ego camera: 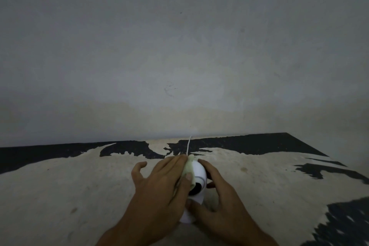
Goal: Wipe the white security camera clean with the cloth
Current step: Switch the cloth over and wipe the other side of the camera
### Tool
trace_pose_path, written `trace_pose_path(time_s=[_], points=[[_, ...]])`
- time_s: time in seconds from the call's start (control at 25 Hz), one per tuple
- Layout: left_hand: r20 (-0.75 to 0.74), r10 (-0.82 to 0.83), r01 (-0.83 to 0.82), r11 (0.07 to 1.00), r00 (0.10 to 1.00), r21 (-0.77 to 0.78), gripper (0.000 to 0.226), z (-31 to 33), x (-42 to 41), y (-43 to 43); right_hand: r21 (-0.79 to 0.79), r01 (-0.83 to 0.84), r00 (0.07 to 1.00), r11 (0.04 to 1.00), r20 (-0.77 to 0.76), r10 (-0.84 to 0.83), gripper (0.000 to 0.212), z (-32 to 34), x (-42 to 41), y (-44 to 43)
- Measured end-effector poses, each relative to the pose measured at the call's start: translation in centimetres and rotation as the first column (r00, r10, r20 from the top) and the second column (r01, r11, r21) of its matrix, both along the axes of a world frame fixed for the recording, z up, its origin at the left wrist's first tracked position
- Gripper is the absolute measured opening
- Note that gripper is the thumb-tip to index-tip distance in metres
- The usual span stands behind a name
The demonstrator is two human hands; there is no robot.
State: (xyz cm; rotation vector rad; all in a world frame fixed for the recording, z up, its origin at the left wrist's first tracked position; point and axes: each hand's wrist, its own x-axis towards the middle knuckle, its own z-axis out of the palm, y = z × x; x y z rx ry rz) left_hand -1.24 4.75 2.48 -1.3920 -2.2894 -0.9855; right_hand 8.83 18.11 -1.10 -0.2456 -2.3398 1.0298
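The white security camera (199,173) stands low in the middle of the view on a worn table (79,185), its round head and dark lens facing me. My left hand (161,187) presses a pale greenish cloth (188,170) against the left side of the camera's head, fingers laid over the cloth. My right hand (221,197) grips the camera from the right, thumb on its base and fingers curled behind the head. A thin white cable (188,145) runs from the camera back toward the wall.
The table top is beige with black patches where the coating has peeled, mostly along the far edge and at the right. A bare grey wall (179,46) rises directly behind the table. The table's right corner (287,133) is in view.
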Motion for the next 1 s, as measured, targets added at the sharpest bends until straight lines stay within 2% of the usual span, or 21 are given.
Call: trace_pose_path(time_s=[0.2, 0.28, 0.4, 0.48, 0.6, 0.64, 0.68, 0.76, 0.84, 0.92, 1.0], points=[[0.013, -0.104, 0.104, 0.994, 0.994, -0.017, 0.054, 0.0, -0.2, -0.1, 0.003, -0.077, 0.997, 0.997, 0.027, 0.077, 0.086, 0.2, -0.1, 0.2], [0.053, -0.086, 0.086, 0.996, 0.995, -0.001, 0.054, 0.0, -0.6, -0.2, 0.012, -0.085, 0.995, 0.996, 0.051, 0.085, 0.090, 0.0, -0.1, 0.5], [0.076, -0.045, 0.044, 0.999, 0.996, 0.017, 0.055, 0.0, -0.9, -0.1, 0.026, -0.035, 0.997, 0.999, 0.066, 0.033, 0.107, -0.7, -0.5, 0.6], [0.086, -0.101, 0.097, 0.994, 0.991, 0.050, 0.042, 0.1, -1.0, -0.1, 0.068, 0.021, 0.996, 0.997, 0.089, -0.027, 0.119, -0.4, -0.6, 0.3], [0.033, -0.190, 0.190, 0.982, 0.981, -0.017, 0.038, 0.2, -1.3, -0.3, 0.035, -0.062, 0.995, 0.997, 0.084, 0.059, 0.092, -0.1, -0.2, 0.5], [0.003, -0.200, 0.199, 0.979, 0.980, -0.051, 0.040, 0.3, -1.4, -0.4, 0.025, -0.065, 0.995, 0.998, 0.079, 0.063, 0.090, 0.0, -0.1, 0.6], [-0.027, -0.209, 0.206, 0.976, 0.978, -0.073, 0.043, 0.3, -1.6, -0.5, 0.020, -0.065, 0.995, 0.998, 0.073, 0.063, 0.095, -0.2, 0.1, 0.5], [-0.062, -0.217, 0.211, 0.974, 0.974, -0.082, 0.043, 0.2, -1.9, -0.5, 0.032, -0.021, 0.999, 0.999, 0.037, 0.020, 0.119, -0.5, -0.5, 0.2], [-0.015, -0.165, 0.164, 0.985, 0.986, -0.047, 0.040, 0.0, -2.1, -0.5, -0.032, 0.030, 0.999, 0.999, -0.038, -0.031, 0.130, -0.8, -0.7, 0.4], [0.120, -0.109, 0.110, 0.994, 0.987, -0.006, 0.040, -0.2, -2.0, -0.4, -0.033, 0.040, 0.999, 0.999, -0.027, -0.041, 0.107, -1.2, -0.9, 0.7], [0.154, -0.095, 0.091, 0.995, 0.983, 0.032, 0.038, -0.2, -1.7, -0.4, 0.040, 0.010, 1.000, 0.999, -0.010, -0.010, 0.097, -1.0, -0.8, 0.5]])
